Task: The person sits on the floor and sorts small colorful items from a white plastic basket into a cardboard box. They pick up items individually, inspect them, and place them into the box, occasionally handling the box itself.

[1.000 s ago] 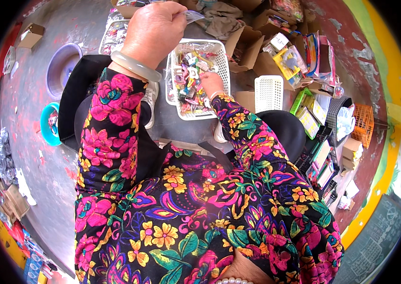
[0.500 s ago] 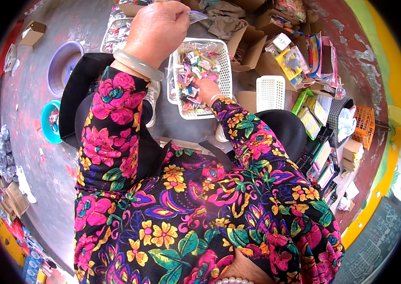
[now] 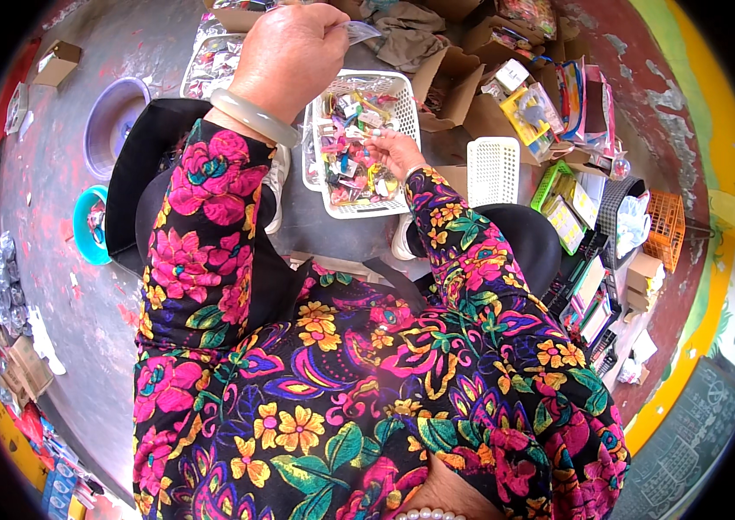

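Head view, left hand: the left hand (image 3: 291, 50) is raised high, fingers pinched shut on a small clear plastic bag (image 3: 360, 31), a pale jade-coloured bangle (image 3: 255, 117) on the wrist.
Head view, right hand: the right hand (image 3: 395, 152) is down inside the white plastic mesh basket (image 3: 402, 91), fingers curled among small colourful wrapped trinkets (image 3: 352, 160); whether it grips one, I cannot tell.
Head view, basket: on the grey floor (image 3: 159, 35) between the person's knees, just below the left hand.
Head view, around: a second white slotted basket (image 3: 493, 169) sits just right of it, open brown cardboard boxes (image 3: 445, 74) behind, a purple plastic basin (image 3: 112, 113) well off to the left.
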Available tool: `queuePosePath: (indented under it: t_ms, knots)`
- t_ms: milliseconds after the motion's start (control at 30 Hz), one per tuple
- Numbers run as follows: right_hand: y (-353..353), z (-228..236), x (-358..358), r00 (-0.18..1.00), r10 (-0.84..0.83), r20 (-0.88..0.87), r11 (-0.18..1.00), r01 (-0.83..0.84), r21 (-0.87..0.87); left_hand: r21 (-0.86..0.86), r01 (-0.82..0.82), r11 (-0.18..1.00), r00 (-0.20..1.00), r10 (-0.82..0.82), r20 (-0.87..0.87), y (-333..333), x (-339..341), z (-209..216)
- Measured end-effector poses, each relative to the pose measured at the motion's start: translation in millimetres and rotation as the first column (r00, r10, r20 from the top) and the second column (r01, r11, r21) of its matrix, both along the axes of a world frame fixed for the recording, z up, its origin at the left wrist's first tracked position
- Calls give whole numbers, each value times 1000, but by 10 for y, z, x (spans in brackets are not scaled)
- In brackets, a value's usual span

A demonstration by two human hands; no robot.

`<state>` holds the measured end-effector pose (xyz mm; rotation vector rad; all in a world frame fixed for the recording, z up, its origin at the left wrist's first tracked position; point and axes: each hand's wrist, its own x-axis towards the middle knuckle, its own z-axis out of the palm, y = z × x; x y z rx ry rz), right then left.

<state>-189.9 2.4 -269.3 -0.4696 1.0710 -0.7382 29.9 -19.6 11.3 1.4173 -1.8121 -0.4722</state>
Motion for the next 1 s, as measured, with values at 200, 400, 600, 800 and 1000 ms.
queuePosePath:
  t_ms: [200, 400, 600, 800, 1000]
  knots:
    - [-42, 55, -51, 997, -77, 12, 987, 75, 143, -7, -4, 1000, 1000, 4, 17, -26, -9, -28]
    - [-45, 37, -26, 998, -55, -18, 988, 57, 146, -44, -23, 999, 997, 25, 66, -9, 12, -3]
    - [4, 146, 12, 997, 64, 37, 995, -66, 71, -36, -16, 999, 998, 18, 62, -20, -14, -22]
    - [3, 153, 73, 997, -5, 76, 993, -4, 117, -29, -25, 999, 998, 27, 64, 3, 13, 11]
    - [-25, 63, -64, 999, -46, 20, 977, 40, 210, -50, -14, 999, 998, 17, 68, -48, -23, -49]
